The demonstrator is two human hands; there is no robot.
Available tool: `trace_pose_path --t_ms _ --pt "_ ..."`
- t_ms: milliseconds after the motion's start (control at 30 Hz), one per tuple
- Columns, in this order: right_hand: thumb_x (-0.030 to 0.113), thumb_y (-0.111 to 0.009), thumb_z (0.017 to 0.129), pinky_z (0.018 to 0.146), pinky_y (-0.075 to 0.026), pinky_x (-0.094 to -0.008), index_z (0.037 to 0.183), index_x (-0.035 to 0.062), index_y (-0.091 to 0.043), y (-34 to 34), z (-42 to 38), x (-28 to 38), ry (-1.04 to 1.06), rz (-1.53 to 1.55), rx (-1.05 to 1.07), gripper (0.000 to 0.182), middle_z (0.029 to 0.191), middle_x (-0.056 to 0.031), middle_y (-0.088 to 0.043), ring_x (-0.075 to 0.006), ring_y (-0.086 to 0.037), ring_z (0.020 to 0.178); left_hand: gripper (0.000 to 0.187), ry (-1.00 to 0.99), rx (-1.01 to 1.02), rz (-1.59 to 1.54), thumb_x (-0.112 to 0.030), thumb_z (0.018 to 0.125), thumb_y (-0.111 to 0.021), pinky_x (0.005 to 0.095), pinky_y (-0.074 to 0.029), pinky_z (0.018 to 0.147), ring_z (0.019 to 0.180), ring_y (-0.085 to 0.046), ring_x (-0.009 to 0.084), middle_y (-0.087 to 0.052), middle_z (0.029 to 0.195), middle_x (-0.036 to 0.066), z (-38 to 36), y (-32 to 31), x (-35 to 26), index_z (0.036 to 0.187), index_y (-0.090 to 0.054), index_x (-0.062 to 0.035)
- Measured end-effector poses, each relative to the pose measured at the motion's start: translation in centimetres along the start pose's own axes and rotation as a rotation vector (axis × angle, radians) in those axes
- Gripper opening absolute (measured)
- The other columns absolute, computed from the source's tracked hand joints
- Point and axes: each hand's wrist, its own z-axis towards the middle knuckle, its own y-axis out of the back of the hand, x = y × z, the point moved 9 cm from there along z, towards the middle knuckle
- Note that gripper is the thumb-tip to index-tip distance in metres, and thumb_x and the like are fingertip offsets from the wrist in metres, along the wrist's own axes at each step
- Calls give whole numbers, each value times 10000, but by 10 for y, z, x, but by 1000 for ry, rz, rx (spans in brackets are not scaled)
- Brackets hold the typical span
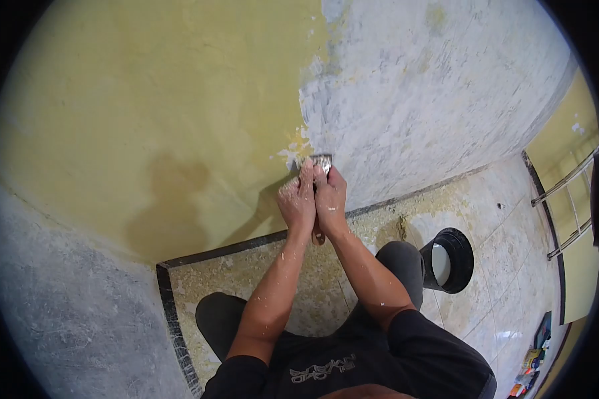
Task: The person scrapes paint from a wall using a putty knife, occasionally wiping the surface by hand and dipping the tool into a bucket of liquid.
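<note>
Both my hands are closed together on one scraper, whose metal blade lies against the wall at the ragged edge of the yellow paint. My left hand is on the left side of the tool, with its fingers up near the blade. On the right side, my right hand wraps the handle, and the handle's brown end shows below between the wrists. Pale flakes stick to both hands and forearms. Right of the blade the wall is scraped to a whitish surface.
A black bucket with whitish contents stands on the tiled floor right of my knee. Paint flakes litter the floor along the dark skirting. A metal ladder is at the far right, with colourful items below it.
</note>
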Motion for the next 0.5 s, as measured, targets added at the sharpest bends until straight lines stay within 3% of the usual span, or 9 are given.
trace_pose_path --t_ms 100,133,167,200,300,367,400,500 --pt "183 -496 989 647 -450 -282 913 -23 -592 -10 12 34 138 7 -3 240 801 -24 -605 -90 -495 720 605 -28 -28 31 -454 938 -581 401 -369 502 492 -373 187 -484 515 184 13 2 -22 690 -569 98" --pt "167 -522 960 670 -447 -324 887 -37 -576 -11 19 50 168 -80 -17 224 776 -80 -612 -132 -489 715 608 -101 -11 -38 -455 937 -580 406 -370 505 487 -380 199 -492 522 193 24 3 -40 686 -568 98" --pt "167 -522 960 670 -447 -324 887 -37 -576 -12 18 52 149 -85 -21 224 776 -80 -612 -132 -489 715 611 -171 4 -107 -457 937 -580 411 -371 508 481 -388 210 -501 528 202 27 5 -55 682 -567 98" --pt "171 -520 961 668 -445 -328 888 -41 -574 -16 20 59 167 -54 -11 230 776 -87 -611 -139 -485 707 602 -107 36 -119 -451 944 -571 413 -371 507 475 -385 228 -503 545 220 27 4 -56 683 -564 92" --pt "176 -517 963 668 -449 -329 905 -42 -580 -13 7 47 199 24 -5 234 783 -93 -619 -143 -493 702 588 -150 -13 45 -438 954 -560 404 -367 498 482 -358 218 -477 531 201 17 7 -31 691 -556 87" --pt "180 -513 966 671 -454 -325 929 -36 -591 -6 3 2 32 52 16 232 795 -93 -625 -136 -509 711 586 -106 -34 49 -442 955 -558 407 -369 497 476 -365 215 -484 535 203 5 4 -3 702 -563 87" --pt "165 -490 984 692 -459 -285 951 -37 -586 -9 2 4 28 92 12 226 826 -48 -624 -97 -512 753 585 -57 -44 56 -445 955 -556 409 -371 497 471 -373 213 -492 539 204 5 3 6 713 -570 87" --pt "176 -486 986 688 -456 -290 960 -32 -586 -22 18 61 180 -53 63 232 824 -49 -620 -100 -503 743 594 -165 -16 9 -464 947 -561 413 -379 502 466 -403 204 -497 536 195 21 13 -56 730 -585 89"
